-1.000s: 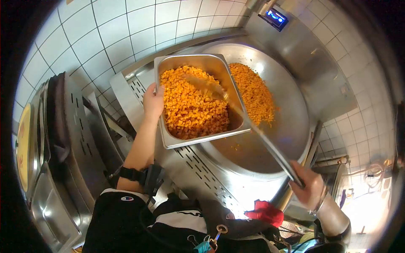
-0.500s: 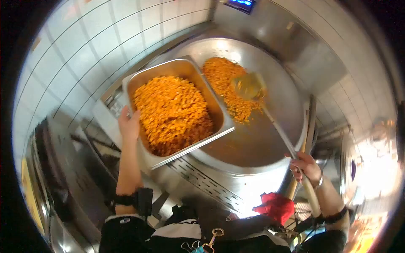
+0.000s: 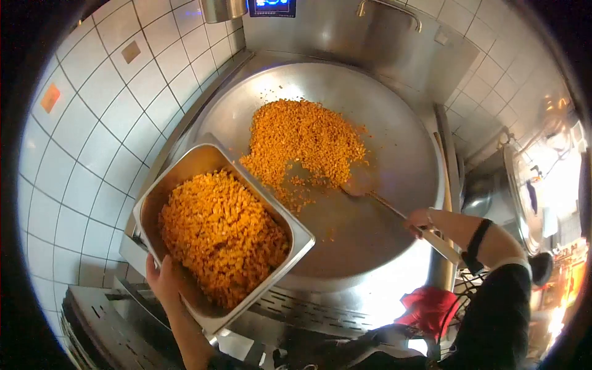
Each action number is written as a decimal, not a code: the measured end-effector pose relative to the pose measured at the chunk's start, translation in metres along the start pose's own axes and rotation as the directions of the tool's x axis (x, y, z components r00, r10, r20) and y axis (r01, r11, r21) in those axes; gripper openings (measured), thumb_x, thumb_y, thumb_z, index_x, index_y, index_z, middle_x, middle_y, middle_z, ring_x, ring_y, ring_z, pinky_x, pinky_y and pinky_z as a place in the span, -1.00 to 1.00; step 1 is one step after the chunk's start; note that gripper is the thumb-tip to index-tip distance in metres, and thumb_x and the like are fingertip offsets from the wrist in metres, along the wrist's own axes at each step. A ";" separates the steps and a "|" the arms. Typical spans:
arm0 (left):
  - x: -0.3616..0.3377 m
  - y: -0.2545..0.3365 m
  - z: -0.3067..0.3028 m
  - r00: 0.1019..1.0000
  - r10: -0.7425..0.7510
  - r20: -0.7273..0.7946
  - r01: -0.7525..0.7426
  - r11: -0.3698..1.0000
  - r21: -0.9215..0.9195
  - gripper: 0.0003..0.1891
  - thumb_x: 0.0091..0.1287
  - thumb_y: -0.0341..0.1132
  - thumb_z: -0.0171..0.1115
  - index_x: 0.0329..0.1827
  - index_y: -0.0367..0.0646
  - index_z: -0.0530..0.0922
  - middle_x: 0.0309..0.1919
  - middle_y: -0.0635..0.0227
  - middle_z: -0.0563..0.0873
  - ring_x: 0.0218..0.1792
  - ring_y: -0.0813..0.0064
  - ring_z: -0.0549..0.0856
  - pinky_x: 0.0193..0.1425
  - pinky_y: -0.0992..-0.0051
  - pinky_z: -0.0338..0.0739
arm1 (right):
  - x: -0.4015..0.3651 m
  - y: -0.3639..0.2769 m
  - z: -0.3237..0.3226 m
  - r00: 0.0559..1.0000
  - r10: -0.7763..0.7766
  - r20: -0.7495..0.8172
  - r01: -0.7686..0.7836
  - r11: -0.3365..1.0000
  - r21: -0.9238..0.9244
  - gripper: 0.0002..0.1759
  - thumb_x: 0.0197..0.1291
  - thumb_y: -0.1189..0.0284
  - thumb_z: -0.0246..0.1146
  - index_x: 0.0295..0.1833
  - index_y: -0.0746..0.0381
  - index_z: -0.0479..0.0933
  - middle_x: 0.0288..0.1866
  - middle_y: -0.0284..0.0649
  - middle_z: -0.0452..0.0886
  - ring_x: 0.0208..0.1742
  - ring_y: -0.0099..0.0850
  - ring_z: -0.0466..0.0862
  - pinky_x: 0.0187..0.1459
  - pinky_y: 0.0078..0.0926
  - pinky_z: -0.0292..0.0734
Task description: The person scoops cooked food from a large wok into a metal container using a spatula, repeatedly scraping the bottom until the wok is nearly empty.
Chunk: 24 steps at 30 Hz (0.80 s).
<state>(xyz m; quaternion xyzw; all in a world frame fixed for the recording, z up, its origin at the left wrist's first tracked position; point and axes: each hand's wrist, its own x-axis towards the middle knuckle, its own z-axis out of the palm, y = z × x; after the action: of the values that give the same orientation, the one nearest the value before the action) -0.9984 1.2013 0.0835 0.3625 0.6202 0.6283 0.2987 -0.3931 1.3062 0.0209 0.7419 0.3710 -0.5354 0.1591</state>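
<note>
My left hand [image 3: 163,279] grips the left rim of a deep rectangular metal pan [image 3: 302,237], its fingers over the edge. Orange diced food [image 3: 216,228] fills much of that pan, which overlaps the near left edge of a large round wok [image 3: 394,154]. More of the same food [image 3: 302,139] lies heaped in the wok, with loose bits around it. My right hand [image 3: 422,222] is closed round the long handle of a ladle [image 3: 357,187], whose head rests in the wok at the heap's near right edge.
A tap [image 3: 394,9] and a lit blue display [image 3: 272,7] are at the back. Red cloth [image 3: 427,308] lies at the front right. A large pot lid [image 3: 524,197] stands at the right, and a tiled wall [image 3: 105,135] runs along the left.
The view has shifted. The ladle head has moved from over the food to its near right edge, and the wok's heap looks larger and more in view. Both hands keep their holds.
</note>
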 end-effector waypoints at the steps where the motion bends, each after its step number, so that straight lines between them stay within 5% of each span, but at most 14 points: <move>1: -0.001 0.002 -0.001 1.000 0.005 -0.001 -0.005 1.000 0.007 -0.61 0.16 -0.46 0.10 0.07 -0.35 0.32 -0.26 0.34 0.54 -0.33 0.60 0.50 -0.31 0.64 0.40 | 0.032 -0.008 -0.006 0.998 -0.051 -0.027 0.044 0.974 -0.221 -0.64 0.09 0.17 0.05 -0.42 0.27 0.49 -0.67 -0.20 0.48 -0.60 -0.40 0.51 -0.52 -0.37 0.43; 3: -0.003 0.007 0.000 0.999 -0.036 0.012 0.036 0.999 0.012 -0.63 0.17 -0.48 0.07 0.07 -0.33 0.32 -0.24 0.33 0.54 -0.31 0.60 0.52 -0.28 0.63 0.41 | 0.035 -0.076 -0.003 0.896 -0.423 0.136 0.367 0.531 -0.764 -0.57 0.09 0.07 -0.02 -0.35 0.23 0.52 -0.60 -0.25 0.55 -0.59 -0.41 0.53 -0.46 -0.34 0.44; 5: -0.006 0.014 0.004 1.000 -0.016 0.011 0.015 1.000 0.011 -0.63 0.17 -0.49 0.07 0.07 -0.33 0.32 -0.24 0.33 0.54 -0.30 0.60 0.52 -0.26 0.64 0.41 | 0.100 -0.115 0.010 0.914 -0.324 -0.245 0.254 0.926 -0.279 -0.55 0.07 0.09 0.02 -0.37 0.32 0.48 -0.58 -0.24 0.55 -0.61 -0.39 0.55 -0.51 -0.31 0.44; 8: -0.004 0.005 -0.004 1.000 -0.001 -0.019 0.002 0.999 0.042 -0.63 0.15 -0.50 0.07 0.06 -0.33 0.33 -0.23 0.32 0.54 -0.28 0.61 0.52 -0.22 0.65 0.40 | 0.103 -0.189 0.021 0.924 -0.314 -0.220 0.267 0.939 -0.216 -0.60 0.07 0.16 0.06 -0.31 0.33 0.46 -0.58 -0.22 0.55 -0.61 -0.35 0.56 -0.47 -0.25 0.45; 10: -0.005 0.006 -0.006 0.999 -0.007 -0.041 0.010 0.997 0.080 -0.62 0.15 -0.50 0.08 0.06 -0.33 0.33 -0.22 0.32 0.54 -0.28 0.61 0.52 -0.20 0.66 0.39 | 0.125 -0.202 0.033 0.888 -0.272 -0.371 0.317 0.946 0.066 -0.63 0.05 0.24 0.13 -0.25 0.38 0.42 -0.62 -0.15 0.53 -0.61 -0.32 0.56 -0.51 -0.29 0.47; 11: -0.005 0.010 -0.003 1.000 -0.023 -0.020 0.025 0.995 0.094 -0.63 0.14 -0.50 0.08 0.05 -0.33 0.34 -0.22 0.33 0.54 -0.27 0.62 0.51 -0.19 0.66 0.38 | 0.142 -0.200 0.029 0.888 -0.271 -0.373 0.321 0.944 0.079 -0.63 0.05 0.24 0.13 -0.25 0.38 0.42 -0.62 -0.15 0.53 -0.61 -0.32 0.56 -0.51 -0.29 0.47; 13: -0.005 0.016 0.000 0.999 -0.032 0.005 0.031 0.992 0.119 -0.63 0.14 -0.51 0.08 0.05 -0.33 0.34 -0.22 0.34 0.54 -0.26 0.63 0.51 -0.17 0.66 0.37 | 0.177 -0.192 0.025 0.763 -0.607 -0.221 0.562 0.792 -0.238 -0.60 0.02 0.29 0.18 -0.21 0.44 0.36 -0.64 -0.09 0.50 -0.67 -0.29 0.53 -0.62 -0.33 0.46; 17: -0.006 0.011 -0.001 1.000 0.005 0.013 -0.006 0.999 0.048 -0.65 0.14 -0.51 0.06 0.03 -0.33 0.35 -0.22 0.35 0.53 -0.27 0.62 0.50 -0.18 0.65 0.37 | 0.097 -0.178 0.023 0.786 -0.590 -0.184 0.559 0.805 -0.197 -0.63 0.07 0.29 0.13 -0.23 0.44 0.37 -0.62 -0.09 0.45 -0.63 -0.33 0.55 -0.60 -0.36 0.45; 19: -0.007 0.008 0.003 1.000 0.009 -0.025 -0.008 0.999 0.031 -0.66 0.14 -0.51 0.06 0.02 -0.33 0.36 -0.23 0.35 0.53 -0.28 0.62 0.50 -0.18 0.66 0.36 | 0.085 -0.160 0.027 0.881 -0.443 -0.167 0.468 0.870 0.156 -0.61 0.02 0.25 0.19 -0.35 0.42 0.37 -0.75 -0.21 0.37 -0.78 -0.45 0.42 -0.75 -0.44 0.39; 24: -0.005 0.009 0.005 0.999 0.029 -0.019 -0.029 0.999 0.018 -0.65 0.14 -0.51 0.05 0.02 -0.34 0.35 -0.21 0.32 0.54 -0.27 0.58 0.52 -0.22 0.63 0.39 | -0.019 -0.123 0.038 0.856 -0.452 -0.252 0.496 0.856 0.149 -0.64 0.02 0.25 0.20 -0.42 0.38 0.34 -0.79 -0.25 0.33 -0.81 -0.52 0.37 -0.79 -0.47 0.32</move>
<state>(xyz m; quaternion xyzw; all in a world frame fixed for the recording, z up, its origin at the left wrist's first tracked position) -0.9906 1.2001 0.0916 0.3680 0.6231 0.6306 0.2805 -0.5103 1.3582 0.0438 0.6912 0.4991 -0.5136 -0.0966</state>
